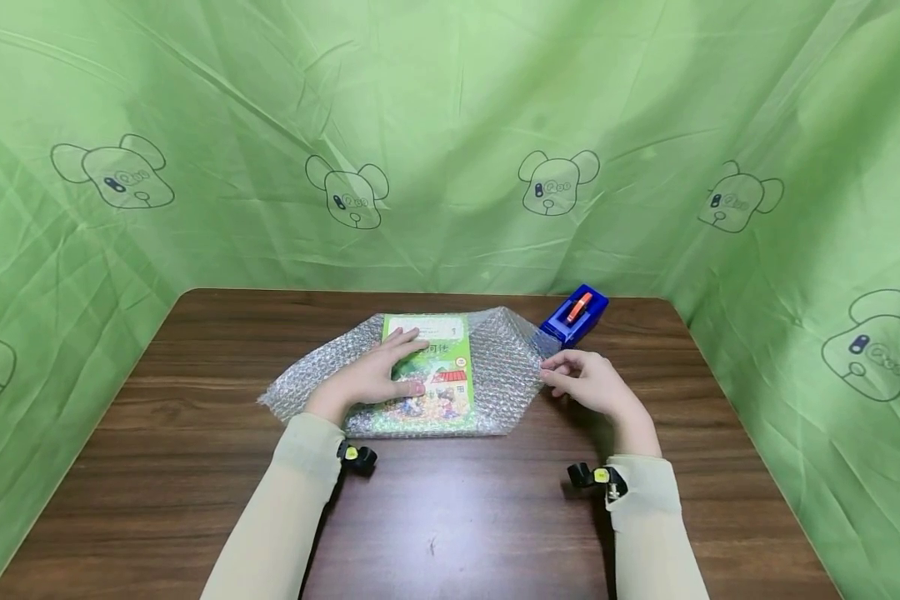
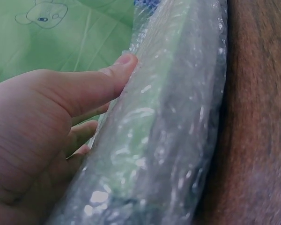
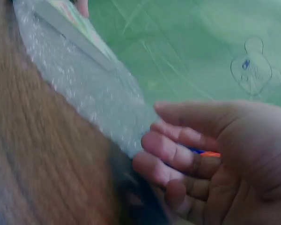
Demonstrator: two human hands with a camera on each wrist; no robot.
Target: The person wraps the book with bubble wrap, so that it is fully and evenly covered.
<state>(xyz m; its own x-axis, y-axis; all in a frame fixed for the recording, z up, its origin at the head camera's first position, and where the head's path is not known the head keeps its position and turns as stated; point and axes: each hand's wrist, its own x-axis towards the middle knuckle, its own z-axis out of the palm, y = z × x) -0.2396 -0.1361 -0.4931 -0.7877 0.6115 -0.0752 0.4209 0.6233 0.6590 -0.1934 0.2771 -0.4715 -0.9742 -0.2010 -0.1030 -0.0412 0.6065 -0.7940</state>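
Note:
A green illustrated book (image 1: 431, 379) lies on a sheet of bubble wrap (image 1: 502, 367), whose near edge is folded up over the book's lower edge. My left hand (image 1: 371, 375) rests on the book with spread fingers; in the left wrist view its thumb (image 2: 124, 68) lies against the wrapped edge. At the wrap's right end, my right hand (image 1: 588, 383) pinches the edge between thumb and fingers. The right wrist view shows the wrap (image 3: 98, 93) running from the book to those curled fingers (image 3: 164, 150).
A blue tape dispenser (image 1: 566, 329) with an orange part stands behind the wrap's right corner, close to the right hand. The brown wooden table (image 1: 450, 517) is enclosed at the back and sides by green cloth (image 1: 450, 150) with bear drawings.

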